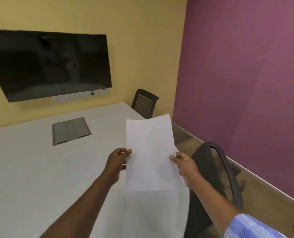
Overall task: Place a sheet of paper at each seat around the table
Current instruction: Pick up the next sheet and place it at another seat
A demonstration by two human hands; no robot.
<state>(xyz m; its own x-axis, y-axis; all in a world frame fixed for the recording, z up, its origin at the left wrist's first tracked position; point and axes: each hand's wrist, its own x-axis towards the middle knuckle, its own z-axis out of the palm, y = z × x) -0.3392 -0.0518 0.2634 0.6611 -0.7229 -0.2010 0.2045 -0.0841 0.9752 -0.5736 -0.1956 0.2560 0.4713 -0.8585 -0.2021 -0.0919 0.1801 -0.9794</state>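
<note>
A white sheet of paper (151,152) is held up above the right edge of the white table (31,169). My left hand (117,162) pinches its left edge and my right hand (185,165) pinches its right edge. Another sheet (80,176) lies flat on the table, to the left of my left forearm; its near edge shows as a thin line. A dark chair (215,169) stands at the table's right side, just right of the held sheet. A second dark chair (144,103) stands at the far right corner.
A grey cable hatch (70,131) is set into the table top. A black screen (48,64) hangs on the yellow wall above a row of sockets (74,97). A purple wall (246,74) runs close along the right side, behind the chairs.
</note>
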